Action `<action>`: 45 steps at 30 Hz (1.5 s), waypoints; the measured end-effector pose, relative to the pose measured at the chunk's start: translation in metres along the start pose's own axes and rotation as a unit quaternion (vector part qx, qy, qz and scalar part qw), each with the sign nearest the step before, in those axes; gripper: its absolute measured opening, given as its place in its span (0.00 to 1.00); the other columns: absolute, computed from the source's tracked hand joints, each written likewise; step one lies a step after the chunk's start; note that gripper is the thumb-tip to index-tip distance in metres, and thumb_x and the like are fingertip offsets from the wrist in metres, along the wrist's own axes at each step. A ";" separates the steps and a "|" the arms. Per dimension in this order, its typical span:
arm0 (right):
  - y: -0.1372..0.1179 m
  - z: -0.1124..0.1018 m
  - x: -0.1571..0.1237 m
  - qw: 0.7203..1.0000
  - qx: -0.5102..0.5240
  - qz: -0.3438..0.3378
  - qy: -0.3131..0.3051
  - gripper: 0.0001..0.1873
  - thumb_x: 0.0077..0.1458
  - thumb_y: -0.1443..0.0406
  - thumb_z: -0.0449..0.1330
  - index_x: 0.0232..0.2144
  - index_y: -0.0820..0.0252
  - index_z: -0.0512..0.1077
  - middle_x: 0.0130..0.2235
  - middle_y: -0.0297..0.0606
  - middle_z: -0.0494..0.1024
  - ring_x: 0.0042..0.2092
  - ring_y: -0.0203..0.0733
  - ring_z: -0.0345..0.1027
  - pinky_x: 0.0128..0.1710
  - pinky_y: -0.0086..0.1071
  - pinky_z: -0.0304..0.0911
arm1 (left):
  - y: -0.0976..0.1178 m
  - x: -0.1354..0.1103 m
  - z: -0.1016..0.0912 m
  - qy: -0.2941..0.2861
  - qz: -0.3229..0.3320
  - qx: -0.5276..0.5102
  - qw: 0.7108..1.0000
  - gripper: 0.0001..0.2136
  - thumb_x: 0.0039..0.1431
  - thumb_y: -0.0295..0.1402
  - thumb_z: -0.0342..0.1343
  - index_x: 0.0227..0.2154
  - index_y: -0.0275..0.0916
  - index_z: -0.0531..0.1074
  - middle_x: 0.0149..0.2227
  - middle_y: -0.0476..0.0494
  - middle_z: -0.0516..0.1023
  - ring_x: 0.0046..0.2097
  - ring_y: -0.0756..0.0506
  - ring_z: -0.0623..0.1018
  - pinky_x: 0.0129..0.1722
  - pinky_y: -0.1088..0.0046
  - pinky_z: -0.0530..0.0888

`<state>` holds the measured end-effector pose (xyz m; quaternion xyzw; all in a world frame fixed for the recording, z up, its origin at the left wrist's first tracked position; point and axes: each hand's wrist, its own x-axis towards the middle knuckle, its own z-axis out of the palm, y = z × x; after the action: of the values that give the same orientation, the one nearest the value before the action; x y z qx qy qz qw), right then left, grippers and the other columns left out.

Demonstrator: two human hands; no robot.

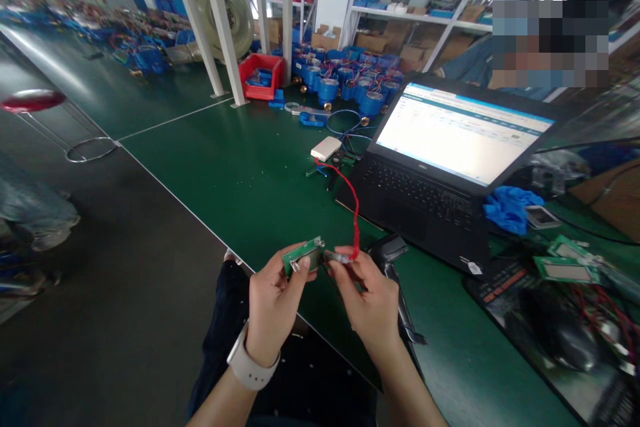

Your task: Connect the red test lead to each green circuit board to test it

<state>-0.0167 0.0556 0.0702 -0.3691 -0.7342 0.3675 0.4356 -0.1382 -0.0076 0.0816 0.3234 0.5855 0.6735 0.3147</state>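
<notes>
Between the thumb and fingers of my left hand [275, 297] is a small green circuit board [303, 255] with a display-like part on its face. My right hand [370, 297] pinches the grey end of a cable connector [340, 257] close to the board's right edge; whether the two touch I cannot tell. A red cable [356, 213] runs from that connector up to a small white box [326, 148] on the table. Beside my right hand lies a black handheld device [393, 250], partly covered by the hand.
An open laptop [420, 193] stands right of centre. Blue metal meter bodies [350, 80] and a red bin [261, 77] sit farther back. At right are more circuit boards [567, 269], a black mouse [557, 327] and a blue cloth [513, 209]. A person [470, 67] is behind the laptop.
</notes>
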 end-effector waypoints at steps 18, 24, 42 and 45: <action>-0.003 -0.008 -0.003 0.993 0.089 0.070 -0.011 0.09 0.56 0.65 0.59 0.41 0.55 0.71 0.33 0.34 0.81 0.33 0.40 0.78 0.30 0.28 0.75 | 0.001 0.004 -0.008 -0.030 -0.061 -0.081 0.994 0.09 0.57 0.34 0.58 0.38 0.34 0.74 0.36 0.42 0.79 0.34 0.44 0.80 0.31 0.69 0.83; -0.006 -0.011 0.000 0.999 0.029 0.022 -0.034 0.08 0.57 0.66 0.59 0.41 0.55 0.70 0.33 0.31 0.81 0.31 0.36 0.77 0.32 0.25 0.73 | 0.008 0.002 -0.004 -0.016 -0.039 -0.046 0.998 0.09 0.56 0.33 0.59 0.38 0.36 0.75 0.35 0.44 0.80 0.33 0.46 0.81 0.31 0.71 0.82; -0.008 -0.007 -0.001 0.999 -0.030 -0.031 0.013 0.07 0.57 0.67 0.58 0.40 0.54 0.71 0.36 0.32 0.81 0.32 0.38 0.77 0.33 0.27 0.72 | 0.012 -0.016 0.007 0.016 0.040 0.068 0.997 0.11 0.57 0.32 0.58 0.44 0.44 0.74 0.40 0.49 0.81 0.35 0.48 0.81 0.35 0.76 0.80; -0.009 -0.007 -0.003 0.999 -0.030 -0.031 0.025 0.07 0.57 0.67 0.59 0.39 0.55 0.71 0.34 0.32 0.81 0.30 0.38 0.77 0.31 0.27 0.73 | 0.014 -0.019 0.008 0.015 0.059 0.084 0.995 0.11 0.58 0.31 0.57 0.44 0.45 0.74 0.39 0.50 0.81 0.33 0.49 0.81 0.34 0.78 0.79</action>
<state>-0.0109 0.0503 0.0799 -0.3676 -0.7450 0.3225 0.4537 -0.1210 -0.0195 0.0949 0.3723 0.6243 0.6443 0.2376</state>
